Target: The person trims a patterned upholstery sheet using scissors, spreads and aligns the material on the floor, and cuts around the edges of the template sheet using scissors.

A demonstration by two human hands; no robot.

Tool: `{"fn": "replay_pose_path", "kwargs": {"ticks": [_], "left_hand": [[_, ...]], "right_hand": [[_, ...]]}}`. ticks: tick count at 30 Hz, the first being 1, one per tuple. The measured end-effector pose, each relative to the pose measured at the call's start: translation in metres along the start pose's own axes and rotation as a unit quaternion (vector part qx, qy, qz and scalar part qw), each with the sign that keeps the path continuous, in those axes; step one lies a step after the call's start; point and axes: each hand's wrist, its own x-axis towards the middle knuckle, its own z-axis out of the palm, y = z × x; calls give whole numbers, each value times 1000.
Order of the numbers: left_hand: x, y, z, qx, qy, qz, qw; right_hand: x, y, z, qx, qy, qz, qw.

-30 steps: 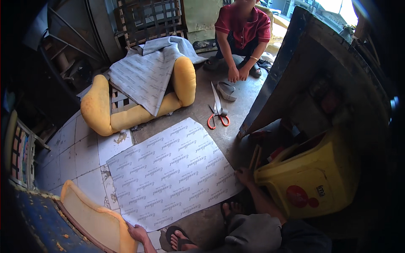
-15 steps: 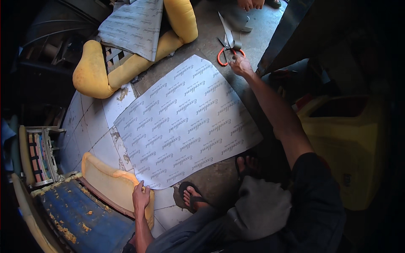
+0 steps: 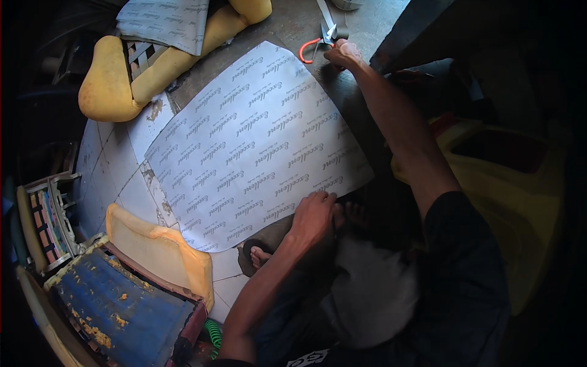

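A large white sheet [image 3: 257, 140] with rows of grey print lies on the floor in front of me. At its near edge is my left hand [image 3: 313, 214], fingers bent and close together over the border; its thumb is hidden. My right hand [image 3: 345, 56] reaches past the sheet's far right corner and is closed on a pair of scissors [image 3: 310, 50] with orange handles. One handle loop shows beside the hand, and the blades point away from me. A grey roll, partly covered, sits beside the blades.
Yellow foam cushioning on a frame [image 3: 109, 79] stands at the far left, with another printed sheet [image 3: 165, 24] over it. Near left are a worn blue seat panel [image 3: 122, 306] and a foam-edged panel [image 3: 150, 244]. A yellow plastic object [image 3: 489, 202] is at right.
My left hand has moved right from the sheet's lower left corner to its near edge. My right hand has closed further round the scissors. The whole view has shifted.
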Motion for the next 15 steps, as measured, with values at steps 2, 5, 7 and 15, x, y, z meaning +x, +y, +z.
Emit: {"fn": "replay_pose_path", "kwargs": {"ticks": [2, 5, 7, 15], "left_hand": [[29, 16, 37, -33, 22, 0, 999], [49, 21, 72, 25, 164, 26, 986], [51, 17, 87, 16, 158, 25, 987], [68, -14, 113, 120, 111, 127, 978]], "right_hand": [[-37, 12, 10, 237, 16, 32, 971], [-118, 52, 29, 496, -35, -33, 867], [-183, 93, 44, 570, -31, -86, 817], [-363, 231, 117, 314, 90, -31, 945]]}}
